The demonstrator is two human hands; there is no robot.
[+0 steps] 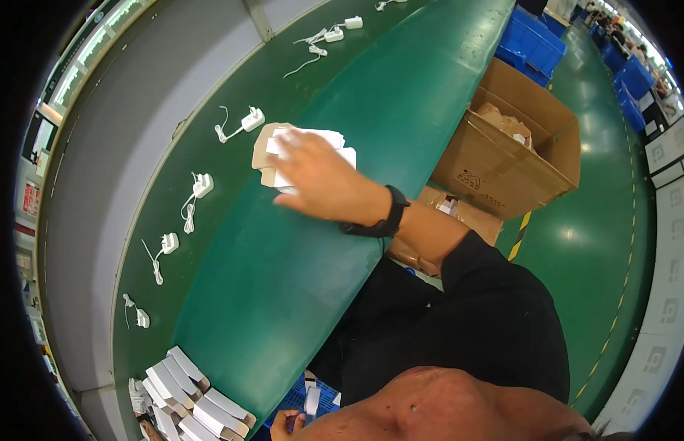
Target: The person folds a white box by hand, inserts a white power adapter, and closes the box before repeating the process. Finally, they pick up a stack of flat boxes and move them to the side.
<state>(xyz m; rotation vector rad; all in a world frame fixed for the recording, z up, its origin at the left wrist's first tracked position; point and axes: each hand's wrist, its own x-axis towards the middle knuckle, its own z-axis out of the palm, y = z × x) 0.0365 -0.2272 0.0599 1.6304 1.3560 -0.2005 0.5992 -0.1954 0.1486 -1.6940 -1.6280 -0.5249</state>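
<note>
My right hand [312, 176], slightly blurred, lies with fingers stretched over a small group of white cardboard boxes [348, 156] on the green work surface. Brown inner flaps [262, 151] stick out at the group's left side. The hand covers much of the boxes; a black band circles the wrist. At the lower edge, my left hand [284, 422] is partly cut off, its fingers curled. Whatever they may hold is hidden. Beside it, a small white box [312, 400] is in a blue basket [328, 397].
White power adapters with cables [202, 185] lie spaced along the left strip. Several white boxes with openings showing [209, 411] are gathered at lower left. A large open carton [503, 140] stands right of the bench, blue crates [533, 44] beyond it. A yellow-black line [520, 235] marks the floor.
</note>
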